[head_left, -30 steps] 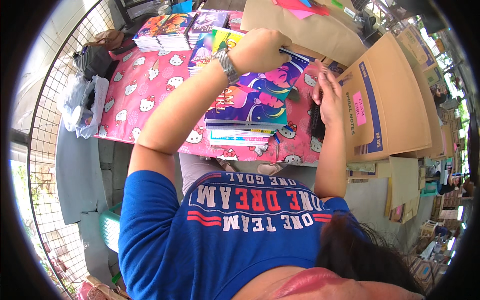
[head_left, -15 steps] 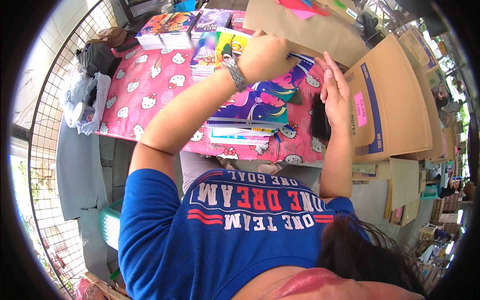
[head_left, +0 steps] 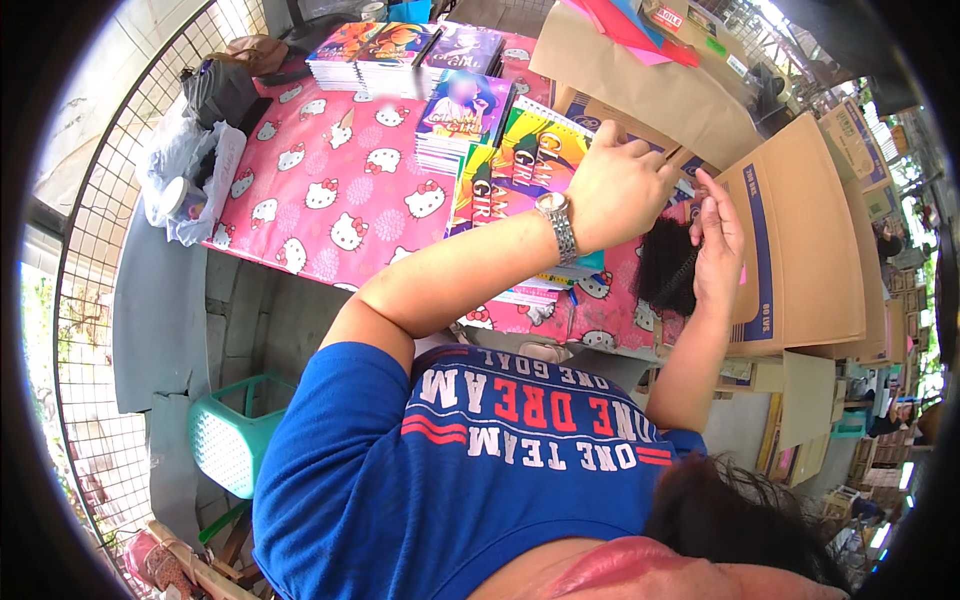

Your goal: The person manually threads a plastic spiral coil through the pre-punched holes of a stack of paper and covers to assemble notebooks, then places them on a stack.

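My left hand (head_left: pixel 622 188), with a metal watch (head_left: pixel 558 228) at the wrist, reaches across a stack of notebooks. Its fingers are curled, and what they hold, if anything, is hidden. To its right, my right hand (head_left: pixel 718 245) is raised with fingers bent inward, close to the left fingertips; its grip is unclear too. Colourful notebooks with yellow and purple covers (head_left: pixel 545 150) lie under and beside my left forearm, one overlapping another (head_left: pixel 478 190). Beside my right hand lies a black bristly bundle (head_left: pixel 665 265).
Stacks of notebooks (head_left: pixel 375 45) stand at the far side of the pink patterned tablecloth (head_left: pixel 320 225). An open cardboard box (head_left: pixel 800 230) borders the right; brown cardboard (head_left: pixel 640 60) lies behind. A plastic bag with a cup (head_left: pixel 185 195) hangs left. A green stool (head_left: pixel 235 430) stands below.
My left hand has moved right, off the yellow-covered notebook, toward my right hand. My right fingers, stretched before, are now bent. More yellow covers show, and the whole view has shifted.
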`<action>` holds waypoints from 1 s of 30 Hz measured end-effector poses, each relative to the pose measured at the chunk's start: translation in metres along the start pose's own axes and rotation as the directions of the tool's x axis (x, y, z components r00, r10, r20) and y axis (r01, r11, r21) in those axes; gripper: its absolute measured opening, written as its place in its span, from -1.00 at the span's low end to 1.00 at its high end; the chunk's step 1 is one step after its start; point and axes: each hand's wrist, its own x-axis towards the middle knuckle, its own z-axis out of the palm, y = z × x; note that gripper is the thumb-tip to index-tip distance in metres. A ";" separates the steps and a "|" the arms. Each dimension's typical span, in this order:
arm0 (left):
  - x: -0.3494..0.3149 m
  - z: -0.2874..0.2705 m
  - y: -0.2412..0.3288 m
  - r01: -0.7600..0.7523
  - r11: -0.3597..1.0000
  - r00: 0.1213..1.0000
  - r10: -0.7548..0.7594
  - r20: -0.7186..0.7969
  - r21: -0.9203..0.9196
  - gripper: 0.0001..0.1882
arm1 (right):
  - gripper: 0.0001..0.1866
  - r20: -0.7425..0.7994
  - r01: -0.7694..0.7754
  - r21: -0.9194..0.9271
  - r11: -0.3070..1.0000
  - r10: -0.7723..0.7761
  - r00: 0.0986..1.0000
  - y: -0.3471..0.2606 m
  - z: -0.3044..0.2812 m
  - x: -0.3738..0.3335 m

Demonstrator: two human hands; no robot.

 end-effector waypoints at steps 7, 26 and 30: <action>0.001 -0.014 -0.017 -0.019 0.995 0.998 0.025 0.063 -0.094 -0.84 | -0.78 0.270 0.298 -0.160 0.941 -0.248 0.930 -0.014 -0.014 0.014; 0.014 -0.029 -0.045 0.024 0.982 0.969 0.024 0.247 -0.186 -0.78 | -0.79 0.220 0.164 0.001 0.986 -0.160 0.962 -0.002 0.005 0.028; 0.007 -0.033 -0.045 -0.012 0.984 0.979 0.048 0.200 -0.176 -0.77 | -0.80 0.236 0.012 -0.026 1.000 -0.006 0.972 -0.010 0.010 0.022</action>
